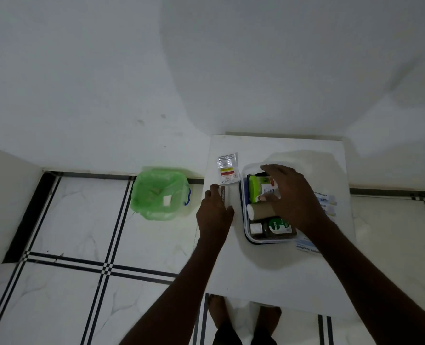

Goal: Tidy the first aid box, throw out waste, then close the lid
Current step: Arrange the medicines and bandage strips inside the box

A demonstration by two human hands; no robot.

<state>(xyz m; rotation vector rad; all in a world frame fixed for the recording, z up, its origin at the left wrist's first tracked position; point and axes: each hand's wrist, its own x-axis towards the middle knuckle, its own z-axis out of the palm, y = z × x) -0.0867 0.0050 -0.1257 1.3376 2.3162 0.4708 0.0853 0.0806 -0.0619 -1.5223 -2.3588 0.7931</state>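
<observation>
Hands work over a small white table (281, 275) in the lower right of the frame, seen from above. The first aid box (246, 235), a clear tub with a dark blue rim, sits open near the table's middle; no lid can be made out. Inside lie a green-capped container (255, 188), a cardboard-coloured roll (258, 211) and a brown Dettol bottle (273, 229).

The right hand (296, 197) reaches down into the box, fingers spread and curled over the green-capped container; whether it actually grips the container cannot be told. The left hand (215, 215) rests on the table just left of the box, fingers laid over a narrow white packet (225, 195) without clearly closing on it. Above that lies a flat printed sachet (228, 170). Bandage packets (327, 200) poke out from behind the right forearm.

On the tiled floor, left of the table, stands a bin with a green liner (159, 192), holding a few scraps.

The arranging step seems to be in hand. Next, probably, the loose packets need sorting: keepers into the box, waste across to the bin, then finding the lid.
</observation>
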